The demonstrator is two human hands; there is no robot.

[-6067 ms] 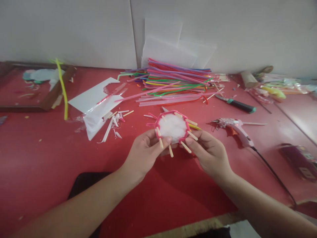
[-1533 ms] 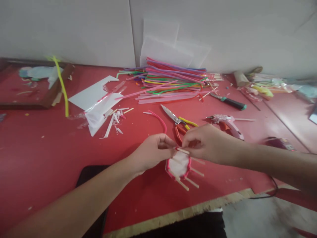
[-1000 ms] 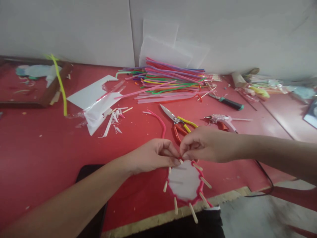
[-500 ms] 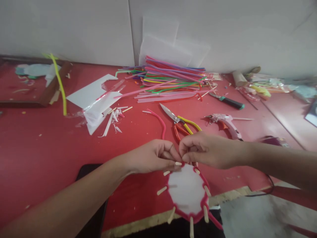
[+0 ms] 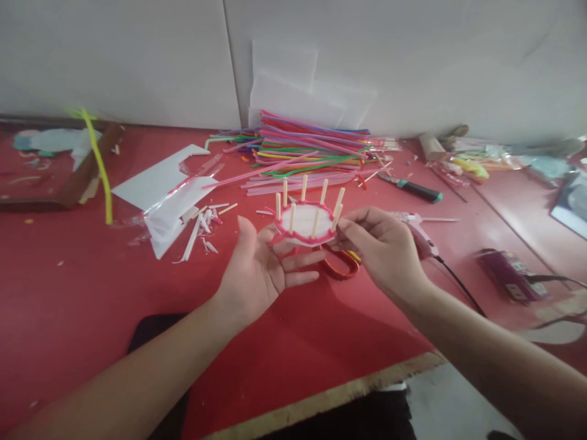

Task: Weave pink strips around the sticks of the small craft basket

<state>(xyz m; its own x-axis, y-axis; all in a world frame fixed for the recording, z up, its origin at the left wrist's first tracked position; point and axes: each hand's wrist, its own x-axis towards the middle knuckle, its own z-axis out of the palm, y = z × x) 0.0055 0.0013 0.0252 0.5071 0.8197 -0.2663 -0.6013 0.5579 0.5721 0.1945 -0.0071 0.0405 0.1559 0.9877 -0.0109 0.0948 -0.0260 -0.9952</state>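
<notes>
A small round craft piece (image 5: 305, 219) is held up over the table. It has a white disc base, several upright wooden sticks around the rim and pink pipe cleaner wound between them. My left hand (image 5: 257, 269) is palm up at its left and underside, thumb raised and fingers spread below the disc. On the right edge, the thumb and fingers of my right hand (image 5: 380, 241) pinch the rim; the exact grip is partly hidden. Behind and beneath the piece lie scissors (image 5: 342, 267), mostly covered, with an orange and a yellow handle loop showing.
A pile of coloured pipe cleaners (image 5: 312, 143) lies against the wall. A pink glue gun (image 5: 422, 235), a utility knife (image 5: 419, 190) and a purple power strip (image 5: 513, 275) are at right. White paper (image 5: 160, 177) and scraps (image 5: 202, 232) lie left; a dark flat object (image 5: 156, 333) is under my left forearm.
The craft piece has been raised away from the front edge and turned so its sticks point up. My left hand has opened beneath it; my right has moved to its right rim.
</notes>
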